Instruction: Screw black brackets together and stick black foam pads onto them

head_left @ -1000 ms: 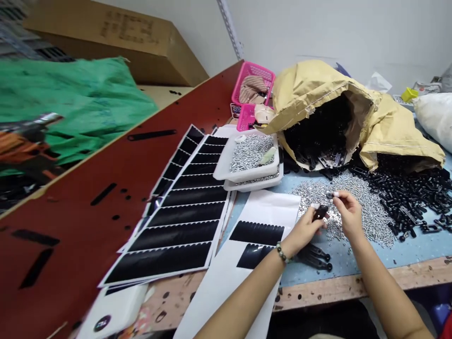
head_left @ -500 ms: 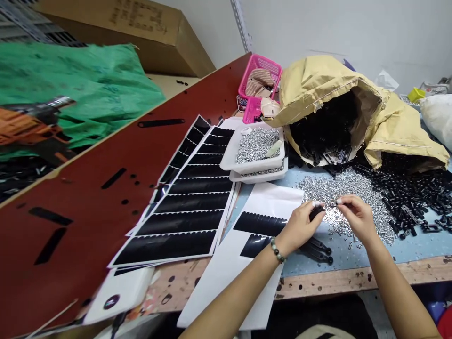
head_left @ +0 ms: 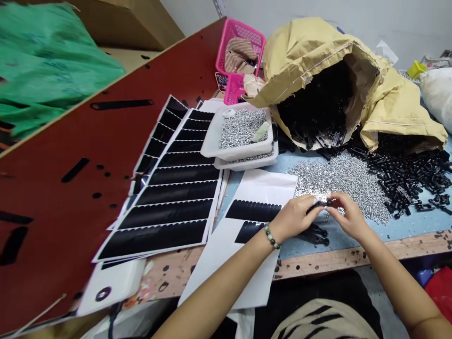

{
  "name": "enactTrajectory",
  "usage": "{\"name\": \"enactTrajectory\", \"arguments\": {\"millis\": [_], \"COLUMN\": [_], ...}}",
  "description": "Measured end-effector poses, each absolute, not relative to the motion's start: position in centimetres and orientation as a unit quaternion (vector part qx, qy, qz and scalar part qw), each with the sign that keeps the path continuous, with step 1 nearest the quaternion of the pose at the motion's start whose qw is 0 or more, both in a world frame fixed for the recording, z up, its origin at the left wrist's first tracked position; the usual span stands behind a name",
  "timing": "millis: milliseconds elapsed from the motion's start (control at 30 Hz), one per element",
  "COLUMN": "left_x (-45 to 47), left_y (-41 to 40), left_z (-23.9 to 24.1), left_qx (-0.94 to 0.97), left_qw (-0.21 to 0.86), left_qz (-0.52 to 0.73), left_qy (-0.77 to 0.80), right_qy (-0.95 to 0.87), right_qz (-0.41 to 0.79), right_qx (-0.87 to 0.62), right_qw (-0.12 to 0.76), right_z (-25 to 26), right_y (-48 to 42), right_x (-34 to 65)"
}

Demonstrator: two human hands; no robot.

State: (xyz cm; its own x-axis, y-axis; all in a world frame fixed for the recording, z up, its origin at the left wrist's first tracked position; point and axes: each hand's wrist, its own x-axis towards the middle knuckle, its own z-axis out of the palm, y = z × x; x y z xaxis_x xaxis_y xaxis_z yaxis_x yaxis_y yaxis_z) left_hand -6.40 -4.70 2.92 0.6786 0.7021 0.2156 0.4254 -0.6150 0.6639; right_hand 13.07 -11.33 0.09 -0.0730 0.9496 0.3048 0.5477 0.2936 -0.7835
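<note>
A slim black plastic part [head_left: 319,205] is held in my left hand [head_left: 294,217], its fingers pinched round it, with a beaded bracelet on the wrist. My right hand [head_left: 348,217] meets it from the other side, thumb and forefinger closed on the part's right end. Any small metal piece between these fingertips is hidden now. Several longer black plastic parts [head_left: 318,234] with round ends lie on the blue mat just below my left hand. Behind both hands spreads a heap of small silver nuts and screws [head_left: 339,176].
Black parts [head_left: 406,183] spill rightward from torn paper sacks [head_left: 318,52]. Stacked white trays [head_left: 211,141] hold screws, with pink baskets [head_left: 221,49] behind. Sheets of black stickers [head_left: 176,200] lie left, beside a slanted red board [head_left: 116,136]. A white sheet [head_left: 226,263] overhangs the table edge.
My right hand has moved left to my left hand, bringing the small metal nut it pinched to the black part. The view has shifted right and downward.
</note>
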Motion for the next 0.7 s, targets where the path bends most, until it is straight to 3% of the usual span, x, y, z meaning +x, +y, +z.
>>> {"name": "enactTrajectory", "arguments": {"millis": [133,200,400,700], "left_x": [-6.9,-6.8,-6.1,-5.6], "left_y": [-3.8,-3.6,-3.6,-4.7], "left_z": [2.4,2.0,0.1,-1.5], "left_qx": [0.814,0.814,0.870,0.900], "left_qw": [0.348,0.364,0.375,0.367], "left_qz": [0.215,0.194,0.142,0.062], "left_qy": [0.413,0.409,0.285,0.225], "right_qy": [-0.766,-0.773,-0.703,-0.767], "right_qz": [0.138,0.107,0.113,0.134], "right_qx": [-0.585,-0.595,-0.606,-0.555], "right_qw": [0.226,0.192,0.353,0.293], "right_z": [-2.5,-3.5,-3.9,-5.2], "right_y": [-12.8,-13.0,-14.1,-16.8], "right_x": [13.0,12.5,13.9,13.2]}}
